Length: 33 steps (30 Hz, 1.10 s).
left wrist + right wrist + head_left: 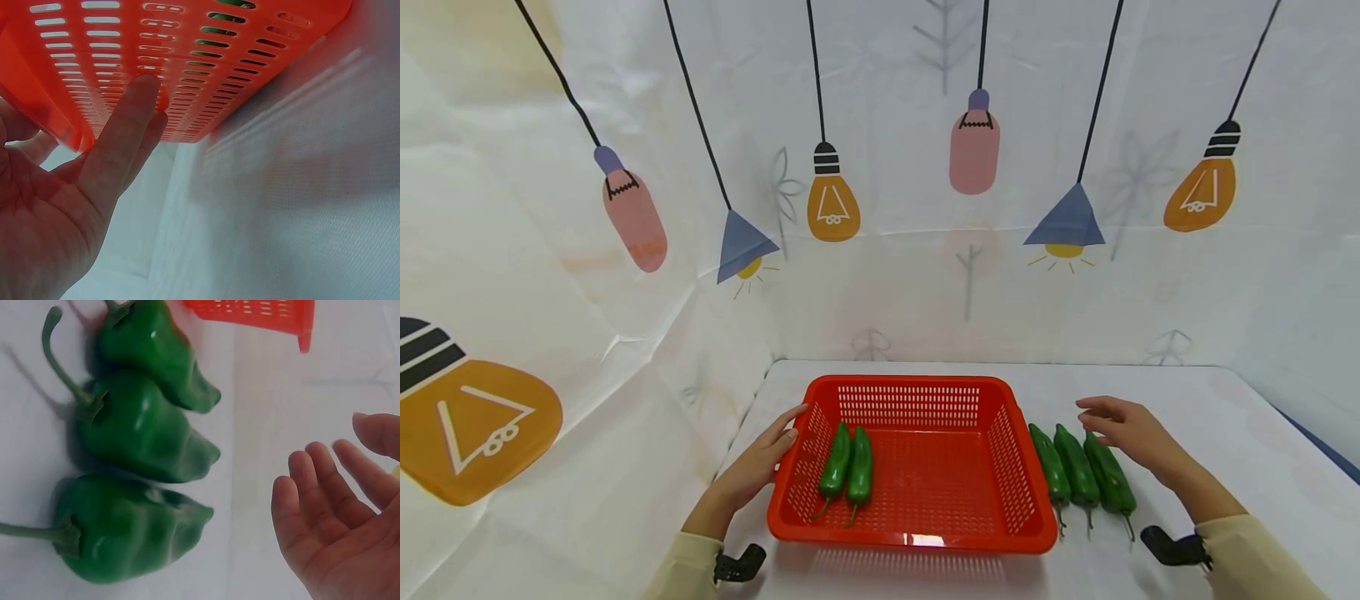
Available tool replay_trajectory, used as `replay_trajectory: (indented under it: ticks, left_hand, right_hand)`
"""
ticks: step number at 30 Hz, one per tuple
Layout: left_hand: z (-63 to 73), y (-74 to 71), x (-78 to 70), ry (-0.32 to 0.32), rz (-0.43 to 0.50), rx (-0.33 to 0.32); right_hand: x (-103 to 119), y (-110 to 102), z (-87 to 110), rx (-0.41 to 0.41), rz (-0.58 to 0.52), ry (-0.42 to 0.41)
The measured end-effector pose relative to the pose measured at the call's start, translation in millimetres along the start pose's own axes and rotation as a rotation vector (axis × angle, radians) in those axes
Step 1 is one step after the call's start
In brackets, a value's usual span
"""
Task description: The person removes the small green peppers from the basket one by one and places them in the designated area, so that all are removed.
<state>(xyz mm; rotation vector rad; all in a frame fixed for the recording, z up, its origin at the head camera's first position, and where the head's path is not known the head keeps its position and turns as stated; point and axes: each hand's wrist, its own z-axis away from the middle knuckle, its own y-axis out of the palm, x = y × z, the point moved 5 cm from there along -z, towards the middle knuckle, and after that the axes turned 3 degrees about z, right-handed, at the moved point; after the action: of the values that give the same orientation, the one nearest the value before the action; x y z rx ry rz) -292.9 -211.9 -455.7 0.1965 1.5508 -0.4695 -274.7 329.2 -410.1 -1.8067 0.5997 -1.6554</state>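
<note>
Left grip (pixel 758 460) rests, fingers extended, against the red basket (pixel 970 541), likely steadying it for me; 2 green peppers (pixel 860 471) lie inside. My right grip (pixel 1127 427), relaxed and empty, hovers by 3 more peppers (pixel 1077 467), perhaps lined up on the table (pixel 1195 402) for easy reach.

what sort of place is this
Probably a makeshift indoor work corner: creased white sheeting printed with lamps rises behind a white table, which holds a red basket and green peppers.
</note>
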Motion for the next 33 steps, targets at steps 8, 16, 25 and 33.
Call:
replay_trajectory:
  ticks: [8, 16, 25, 33]
  left_hand:
    - [-0.2, 0.8, 0.4, -0.001, 0.004, 0.003]
    - [0.2, 0.3, 0.0, -0.004, 0.002, -0.003]
    - [0.9, 0.7, -0.7, -0.003, 0.006, -0.001]
    - [1.2, 1.1, -1.5, -0.005, -0.001, -0.004]
  right_hand:
    - [18, 1, -1.1, -0.012, -0.009, -0.063]
    - [30, 3, -3.1, -0.014, -0.029, -0.095]
    - [41, 5, -5.7, -0.020, -0.039, -0.120]
    - [50, 4, -7.6, -0.034, -0.040, -0.165]
